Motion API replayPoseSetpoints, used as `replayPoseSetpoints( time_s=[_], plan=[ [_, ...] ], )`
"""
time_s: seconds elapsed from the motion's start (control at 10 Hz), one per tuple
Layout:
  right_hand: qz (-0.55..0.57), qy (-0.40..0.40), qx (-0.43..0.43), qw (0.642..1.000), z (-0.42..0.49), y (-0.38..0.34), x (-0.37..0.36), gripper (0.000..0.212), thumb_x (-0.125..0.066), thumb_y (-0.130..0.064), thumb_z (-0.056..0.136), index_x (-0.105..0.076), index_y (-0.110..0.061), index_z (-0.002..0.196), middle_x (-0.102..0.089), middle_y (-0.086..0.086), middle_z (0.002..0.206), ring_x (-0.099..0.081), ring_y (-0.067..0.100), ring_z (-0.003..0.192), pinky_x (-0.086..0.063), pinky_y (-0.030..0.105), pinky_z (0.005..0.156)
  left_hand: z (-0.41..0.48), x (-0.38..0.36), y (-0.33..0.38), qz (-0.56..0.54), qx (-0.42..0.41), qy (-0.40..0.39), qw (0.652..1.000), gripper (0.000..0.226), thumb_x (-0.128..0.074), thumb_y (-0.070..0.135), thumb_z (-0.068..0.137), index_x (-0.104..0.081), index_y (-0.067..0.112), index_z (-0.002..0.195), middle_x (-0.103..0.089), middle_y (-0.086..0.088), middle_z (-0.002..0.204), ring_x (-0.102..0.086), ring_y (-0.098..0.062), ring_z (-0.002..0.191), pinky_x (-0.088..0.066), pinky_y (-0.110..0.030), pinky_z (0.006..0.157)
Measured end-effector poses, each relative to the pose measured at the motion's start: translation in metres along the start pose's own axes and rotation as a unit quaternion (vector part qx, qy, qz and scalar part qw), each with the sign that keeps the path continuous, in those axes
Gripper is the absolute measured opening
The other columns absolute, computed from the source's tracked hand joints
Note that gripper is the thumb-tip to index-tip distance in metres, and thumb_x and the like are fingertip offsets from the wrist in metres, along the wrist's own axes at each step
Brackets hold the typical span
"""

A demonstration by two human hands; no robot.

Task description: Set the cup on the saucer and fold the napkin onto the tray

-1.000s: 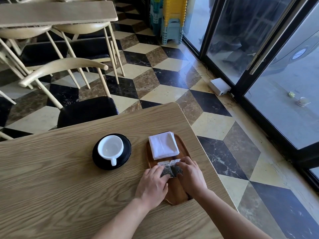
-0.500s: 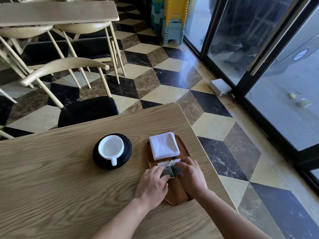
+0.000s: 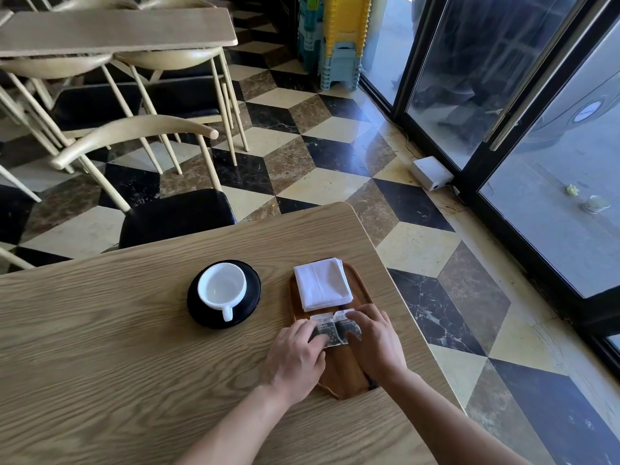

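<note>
A white cup [image 3: 221, 289] stands upright on a black saucer [image 3: 250, 280] on the wooden table, handle toward me. Right of it lies a brown wooden tray [image 3: 345, 374]. A folded white napkin [image 3: 322, 283] sits on the tray's far end. Two small dark tea packets lie side by side at the tray's middle. My left hand [image 3: 295, 354] rests its fingers flat on the left packet [image 3: 324, 328]. My right hand [image 3: 377, 340] pinches the right packet [image 3: 345, 325] between thumb and fingers.
The light wooden table [image 3: 117, 347] ends just right of the tray and a little beyond the napkin. A black-seated chair [image 3: 174, 216] is tucked at the far edge. Glass doors [image 3: 503, 95] run along the right, over a chequered floor.
Both hands stay on the two packets on the tray, shifting them only slightly. Cup, saucer and napkin have not moved.
</note>
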State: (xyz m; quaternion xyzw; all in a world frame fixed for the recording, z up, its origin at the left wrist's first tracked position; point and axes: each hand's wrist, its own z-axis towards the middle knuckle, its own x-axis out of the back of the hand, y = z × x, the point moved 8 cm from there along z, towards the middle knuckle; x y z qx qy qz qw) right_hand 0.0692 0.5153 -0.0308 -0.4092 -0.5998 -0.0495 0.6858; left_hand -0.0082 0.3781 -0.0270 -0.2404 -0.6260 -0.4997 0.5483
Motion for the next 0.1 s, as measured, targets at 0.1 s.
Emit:
replayPoseSetpoints(
  time_s=[0.1],
  plan=[
    [0.001,-0.007,-0.005,1.0,0.0026,-0.0034,0.0005,0.033,-0.069,-0.03,0.086,-0.065,-0.031,0.118,-0.056,-0.01,0.12,-0.049,0.016,0.114,-0.052,0.033,0.08,0.0009,0.0084,-0.0021,-0.001,0.006,0.027,1.0,0.025,-0.06,0.024,0.08,-0.067,0.025,0.104,-0.063,0.002,0.115,-0.057,-0.018,0.111,-0.052,-0.036,0.088]
  ],
)
